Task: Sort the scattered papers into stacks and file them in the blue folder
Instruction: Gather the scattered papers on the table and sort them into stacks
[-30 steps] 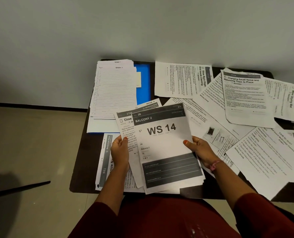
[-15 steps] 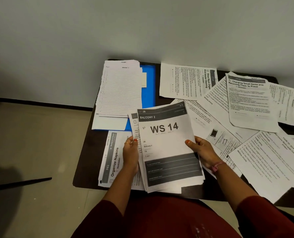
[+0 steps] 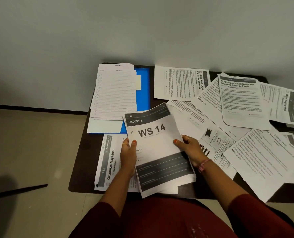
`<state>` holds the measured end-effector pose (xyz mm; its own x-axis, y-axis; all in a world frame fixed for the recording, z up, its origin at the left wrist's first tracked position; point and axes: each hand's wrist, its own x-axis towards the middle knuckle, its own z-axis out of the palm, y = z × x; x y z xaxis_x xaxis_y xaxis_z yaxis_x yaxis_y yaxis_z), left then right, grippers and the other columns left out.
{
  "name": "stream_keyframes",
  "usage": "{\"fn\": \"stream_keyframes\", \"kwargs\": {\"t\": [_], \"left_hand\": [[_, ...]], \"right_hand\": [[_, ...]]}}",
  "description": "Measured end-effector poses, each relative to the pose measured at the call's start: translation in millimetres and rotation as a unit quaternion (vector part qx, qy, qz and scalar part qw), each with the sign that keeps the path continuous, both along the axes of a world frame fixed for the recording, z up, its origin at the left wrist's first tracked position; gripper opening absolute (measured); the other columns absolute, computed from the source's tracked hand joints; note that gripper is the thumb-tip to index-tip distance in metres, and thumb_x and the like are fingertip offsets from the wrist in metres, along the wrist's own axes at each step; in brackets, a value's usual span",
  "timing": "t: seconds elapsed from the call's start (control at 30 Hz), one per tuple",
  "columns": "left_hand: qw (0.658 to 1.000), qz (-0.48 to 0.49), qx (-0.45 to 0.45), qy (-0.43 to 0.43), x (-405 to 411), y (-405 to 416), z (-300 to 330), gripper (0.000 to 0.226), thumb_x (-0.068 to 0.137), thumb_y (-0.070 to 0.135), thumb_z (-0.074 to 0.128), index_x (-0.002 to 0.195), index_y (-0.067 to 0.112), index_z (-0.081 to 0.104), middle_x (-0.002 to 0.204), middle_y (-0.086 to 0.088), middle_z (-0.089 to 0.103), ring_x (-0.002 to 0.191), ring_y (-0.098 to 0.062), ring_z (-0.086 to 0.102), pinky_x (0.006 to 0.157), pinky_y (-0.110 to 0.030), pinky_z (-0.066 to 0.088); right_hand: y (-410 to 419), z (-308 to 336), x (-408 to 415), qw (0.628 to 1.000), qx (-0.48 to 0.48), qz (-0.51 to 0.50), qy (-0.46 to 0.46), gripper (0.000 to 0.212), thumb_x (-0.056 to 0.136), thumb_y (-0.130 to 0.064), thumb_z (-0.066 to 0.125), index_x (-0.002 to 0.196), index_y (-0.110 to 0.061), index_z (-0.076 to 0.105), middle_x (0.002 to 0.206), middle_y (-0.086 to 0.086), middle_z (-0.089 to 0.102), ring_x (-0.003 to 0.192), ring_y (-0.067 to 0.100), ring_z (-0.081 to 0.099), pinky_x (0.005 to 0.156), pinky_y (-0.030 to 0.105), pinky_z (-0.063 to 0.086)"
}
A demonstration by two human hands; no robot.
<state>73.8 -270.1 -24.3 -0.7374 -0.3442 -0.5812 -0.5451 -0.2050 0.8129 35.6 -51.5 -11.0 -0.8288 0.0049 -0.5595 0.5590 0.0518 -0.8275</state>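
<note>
Two hands hold one stack of papers [image 3: 157, 152] at the near middle of the dark table [image 3: 77, 169]. The left hand [image 3: 128, 157] grips the stack's left edge, thumb on the top sheet; the right hand [image 3: 189, 149] grips its right edge the same way. That top sheet reads "WS 14" under a dark band marked "BALCONY 2" (its sheets are not quite squared at the near end). The stack's far corner overlaps the blue folder [image 3: 143, 88], which lies at the table's far left with a pile of lined pages [image 3: 116, 93] resting on it. Just left of the stack, partly under it and the left hand, lies a sheet headed "Organize Napkins" [image 3: 108, 162]. To the right, loose printed sheets [image 3: 237, 103] overlap one another across the table, some hanging past its edges.
</note>
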Motion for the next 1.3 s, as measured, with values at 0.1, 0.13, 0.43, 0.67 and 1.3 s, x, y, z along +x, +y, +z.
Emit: {"fn": "stream_keyframes", "kwargs": {"t": [0.1,0.13,0.43,0.67,1.3], "left_hand": [[1.000,0.011,0.003,0.009,-0.3,-2.6,3.2,0.021,0.102,0.024,0.043,0.122,0.027,0.045,0.109,0.009,0.060,0.085,-0.012,0.066,0.068,-0.029,0.057],[1.000,0.017,0.008,0.009,-0.5,-4.5,4.8,0.019,0.102,0.023,0.043,0.120,0.028,0.044,0.107,0.011,0.060,0.084,-0.012,0.066,0.067,-0.028,0.056],[0.995,0.018,0.095,0.006,-15.5,-10.7,18.7,0.016,0.101,0.021,0.047,0.115,0.027,0.052,0.106,0.004,0.068,0.090,-0.023,0.069,0.064,-0.033,0.059],[0.991,-0.023,0.129,-0.013,-35.4,9.7,24.5,0.020,0.097,0.022,0.054,0.116,0.026,0.054,0.107,0.001,0.071,0.088,-0.024,0.071,0.068,-0.037,0.058],[0.991,-0.126,0.040,0.009,-65.6,110.4,23.8,0.029,0.093,0.017,0.060,0.119,0.025,0.051,0.114,0.003,0.065,0.098,-0.016,0.066,0.083,-0.038,0.055]], "right_hand": [[-3.9,0.6,-1.7,0.997,0.065,0.026,0.022,0.025,0.090,-0.018,0.065,0.113,-0.009,0.064,0.106,0.009,0.070,0.087,0.018,0.068,0.073,0.025,0.057],[-4.9,1.5,-2.2,0.996,0.079,0.035,0.028,0.024,0.090,-0.021,0.064,0.112,-0.013,0.063,0.107,0.008,0.069,0.088,0.017,0.068,0.073,0.025,0.056],[3.1,13.8,-5.9,0.997,0.030,0.046,0.054,0.048,0.091,-0.035,0.061,0.135,-0.025,0.046,0.123,-0.006,0.061,0.107,0.010,0.061,0.088,0.027,0.051],[25.6,18.4,-2.5,0.997,0.031,0.051,0.051,0.047,0.095,-0.032,0.055,0.139,-0.024,0.041,0.126,-0.006,0.059,0.110,0.010,0.059,0.095,0.032,0.049],[122.8,24.9,-0.7,0.997,0.045,0.022,0.062,0.057,0.098,-0.019,0.049,0.148,-0.029,0.022,0.142,-0.012,0.038,0.131,0.009,0.038,0.107,0.024,0.031]]}}
